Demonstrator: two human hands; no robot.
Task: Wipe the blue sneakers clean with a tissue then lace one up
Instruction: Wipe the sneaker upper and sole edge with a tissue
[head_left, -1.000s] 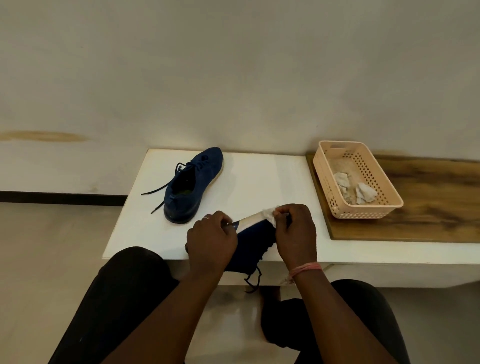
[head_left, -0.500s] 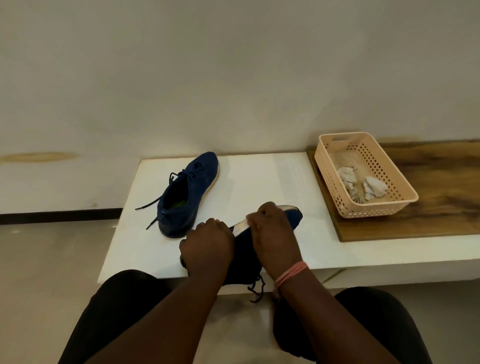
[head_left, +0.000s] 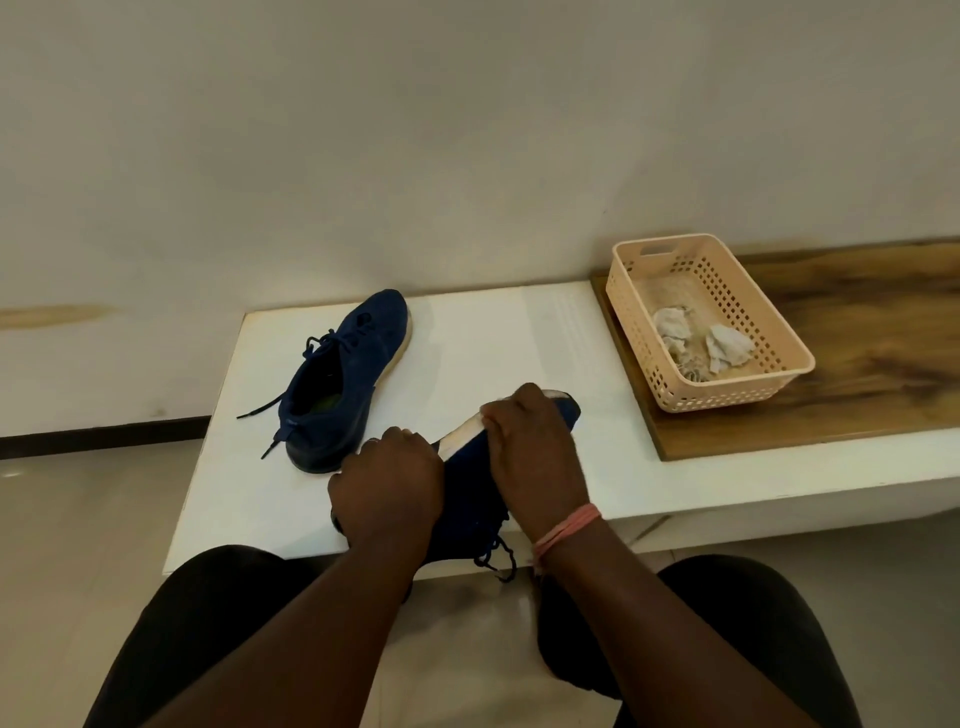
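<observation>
The near sneaker (head_left: 470, 486), tilted on its side, is gripped by the left hand (head_left: 387, 486), while the right hand (head_left: 532, 457) curls over its sole, any tissue being hidden.

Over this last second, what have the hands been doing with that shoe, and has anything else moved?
The right hand has slid along the white sole edge of the held sneaker, from mid-sole toward the toe; the tissue it wiped with is now hidden under its fingers. The left hand still grips the heel end. The other sneaker on the white table and the basket with its used tissues stayed put.
</observation>
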